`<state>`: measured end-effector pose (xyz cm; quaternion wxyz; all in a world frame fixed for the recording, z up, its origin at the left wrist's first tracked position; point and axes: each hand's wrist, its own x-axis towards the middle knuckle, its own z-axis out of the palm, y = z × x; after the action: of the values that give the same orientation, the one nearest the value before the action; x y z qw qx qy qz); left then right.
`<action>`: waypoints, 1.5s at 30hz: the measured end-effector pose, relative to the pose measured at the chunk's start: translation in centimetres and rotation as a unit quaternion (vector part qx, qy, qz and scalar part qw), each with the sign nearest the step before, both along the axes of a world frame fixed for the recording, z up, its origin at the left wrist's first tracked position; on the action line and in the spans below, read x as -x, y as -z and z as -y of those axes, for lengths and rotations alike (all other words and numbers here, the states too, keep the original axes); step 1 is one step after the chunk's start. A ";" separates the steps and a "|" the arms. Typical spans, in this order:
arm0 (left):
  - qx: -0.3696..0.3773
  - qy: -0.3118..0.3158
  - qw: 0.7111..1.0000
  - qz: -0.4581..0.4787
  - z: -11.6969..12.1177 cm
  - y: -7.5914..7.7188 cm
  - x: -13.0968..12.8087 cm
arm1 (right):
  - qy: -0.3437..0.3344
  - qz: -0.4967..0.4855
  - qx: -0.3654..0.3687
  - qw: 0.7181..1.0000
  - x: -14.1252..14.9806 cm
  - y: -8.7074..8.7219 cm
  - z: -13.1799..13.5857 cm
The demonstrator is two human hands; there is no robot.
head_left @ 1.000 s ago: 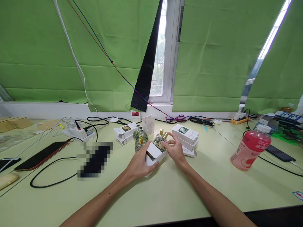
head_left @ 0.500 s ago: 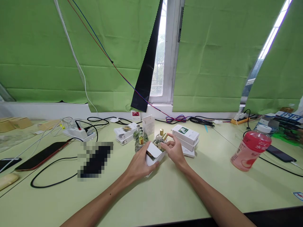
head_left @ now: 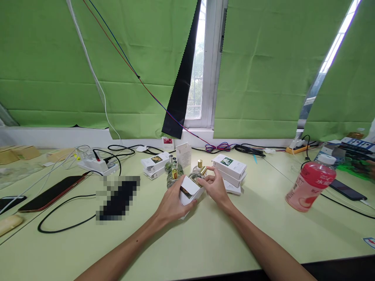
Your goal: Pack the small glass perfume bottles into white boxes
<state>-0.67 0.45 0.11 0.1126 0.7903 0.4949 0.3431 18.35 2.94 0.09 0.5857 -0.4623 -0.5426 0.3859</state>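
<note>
While left hand (head_left: 172, 201) grips white box (head_left: 191, 188), right hand (head_left: 216, 187) pinches gold-capped bottle (head_left: 195, 177).

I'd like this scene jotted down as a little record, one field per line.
Left hand: left hand holds an open white box
Right hand: right hand grips a gold-capped bottle at the box
Beyond the hands: more glass bottles
Box stacks: left stack, right stack
Far right: pink drink bottle, white cap
Surface: pale green table
</note>
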 end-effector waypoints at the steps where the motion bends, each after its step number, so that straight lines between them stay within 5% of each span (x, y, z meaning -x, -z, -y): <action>1: -0.001 0.003 1.000 0.001 0.0 0.0 0.0 | -0.002 -0.001 0.001 1.000 0.0 0.0 0.0; 45: -0.010 0.006 1.000 0.009 0.2 0.3 -0.2 | -0.009 0.010 0.037 0.999 0.2 0.1 -0.2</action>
<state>-0.51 0.29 -0.22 0.1114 0.7913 0.4853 0.3548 18.18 3.17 -0.05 0.5592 -0.4827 -0.5377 0.4064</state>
